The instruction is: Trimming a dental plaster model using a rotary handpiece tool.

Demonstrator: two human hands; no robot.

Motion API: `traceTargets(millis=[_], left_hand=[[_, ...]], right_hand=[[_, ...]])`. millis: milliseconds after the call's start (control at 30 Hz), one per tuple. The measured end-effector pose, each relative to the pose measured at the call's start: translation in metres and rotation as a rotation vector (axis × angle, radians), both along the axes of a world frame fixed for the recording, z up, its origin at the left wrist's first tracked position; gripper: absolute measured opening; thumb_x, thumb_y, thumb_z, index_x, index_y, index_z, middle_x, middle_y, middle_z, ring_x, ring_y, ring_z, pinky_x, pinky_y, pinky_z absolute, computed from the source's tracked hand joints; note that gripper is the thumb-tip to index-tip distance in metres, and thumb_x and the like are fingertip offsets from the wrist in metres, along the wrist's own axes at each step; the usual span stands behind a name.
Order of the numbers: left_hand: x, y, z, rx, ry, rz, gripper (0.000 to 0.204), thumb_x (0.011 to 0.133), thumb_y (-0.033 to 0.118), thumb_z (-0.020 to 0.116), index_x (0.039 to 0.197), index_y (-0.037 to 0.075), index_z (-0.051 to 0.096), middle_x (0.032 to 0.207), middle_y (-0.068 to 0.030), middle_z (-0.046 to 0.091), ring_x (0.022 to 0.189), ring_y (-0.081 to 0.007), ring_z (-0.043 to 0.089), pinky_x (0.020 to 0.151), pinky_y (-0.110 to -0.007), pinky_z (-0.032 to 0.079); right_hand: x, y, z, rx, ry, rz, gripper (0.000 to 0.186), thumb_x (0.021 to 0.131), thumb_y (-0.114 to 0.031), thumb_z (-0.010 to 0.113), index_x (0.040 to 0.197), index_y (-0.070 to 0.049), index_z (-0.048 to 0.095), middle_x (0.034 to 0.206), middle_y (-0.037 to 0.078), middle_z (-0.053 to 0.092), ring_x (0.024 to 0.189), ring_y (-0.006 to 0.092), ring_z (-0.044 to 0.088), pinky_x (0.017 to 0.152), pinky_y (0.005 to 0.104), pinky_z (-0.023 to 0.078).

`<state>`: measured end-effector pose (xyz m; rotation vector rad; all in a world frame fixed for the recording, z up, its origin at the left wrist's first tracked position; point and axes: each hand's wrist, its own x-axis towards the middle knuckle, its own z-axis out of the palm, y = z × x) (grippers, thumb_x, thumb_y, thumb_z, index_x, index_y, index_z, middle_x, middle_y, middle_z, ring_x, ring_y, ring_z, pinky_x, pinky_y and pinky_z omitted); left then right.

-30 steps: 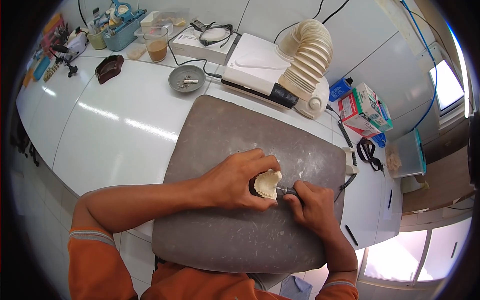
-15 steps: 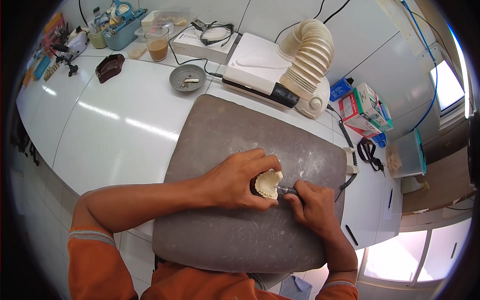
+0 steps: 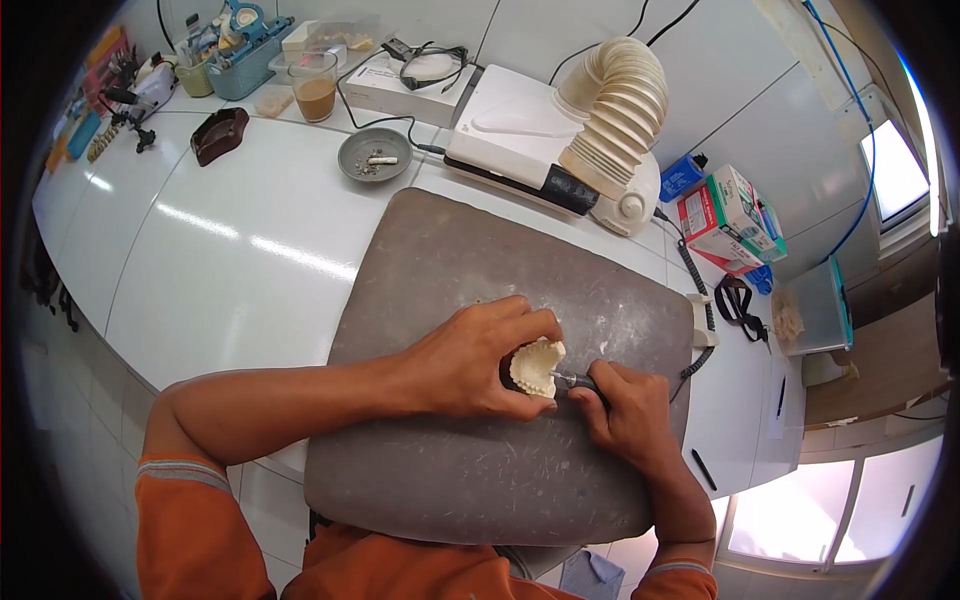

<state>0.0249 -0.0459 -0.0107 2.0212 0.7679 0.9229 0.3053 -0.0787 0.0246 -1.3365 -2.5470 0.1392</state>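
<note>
Between the thumb and fingers of my left hand [image 3: 490, 355] is a cream-coloured dental cast [image 3: 535, 368], with its arch of teeth facing left and down. A darker part shows behind it, against the palm. My right hand [image 3: 630, 405] is wrapped round a dark rotary handpiece [image 3: 578, 381] with a metal nose. Its thin tip meets the cast's inner right edge, or comes very close to it; I cannot tell which. Both hands are over a brown-grey work pad [image 3: 440, 260], which carries pale dust and scratches.
Behind the pad stands a white dust extractor [image 3: 515, 120] with a ribbed hose [image 3: 630, 100]. A grey ashtray [image 3: 374, 155], a glass of brown drink [image 3: 315, 90] and a dark red dish [image 3: 219, 137] are at the back left. Boxes [image 3: 715, 225], a coiled cord [image 3: 694, 275] and a black pen [image 3: 704, 470] lie right.
</note>
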Motion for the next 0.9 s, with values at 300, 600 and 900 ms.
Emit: traceTargets(millis=[300, 600, 900], left_hand=[[0.0009, -0.0015, -0.0008, 0.016, 0.014, 0.006, 0.062, 0.081, 0.028, 0.098, 0.13, 0.005, 0.068, 0.114, -0.0132, 0.066, 0.1, -0.0291, 0.072, 0.086, -0.039, 0.062], [0.0027, -0.002, 0.0001, 0.01, 0.017, 0.007, 0.061, 0.081, 0.028, 0.098, 0.129, 0.005, 0.069, 0.113, -0.0128, 0.067, 0.099, -0.0296, 0.071, 0.086, -0.04, 0.061], [-0.0004, 0.0003, 0.0018, -0.023, 0.018, -0.001, 0.06, 0.082, 0.028, 0.098, 0.13, 0.004, 0.069, 0.115, -0.013, 0.067, 0.102, -0.0301, 0.072, 0.089, -0.039, 0.061]], right_hand=[[0.0012, -0.0002, -0.0009, 0.004, -0.003, 0.008, 0.039, 0.102, -0.044, 0.079, 0.089, -0.01, 0.064, 0.071, 0.009, 0.066, 0.06, 0.0349, 0.068, 0.054, 0.046, 0.049], [0.0031, -0.0016, -0.0002, -0.011, 0.0, 0.0, 0.039, 0.102, -0.044, 0.08, 0.09, -0.01, 0.065, 0.071, 0.009, 0.066, 0.06, 0.0347, 0.067, 0.054, 0.0459, 0.048], [0.0028, 0.0014, -0.0034, -0.005, 0.012, 0.004, 0.038, 0.102, -0.043, 0.08, 0.091, -0.009, 0.066, 0.072, 0.009, 0.066, 0.06, 0.0349, 0.068, 0.054, 0.0459, 0.048]])
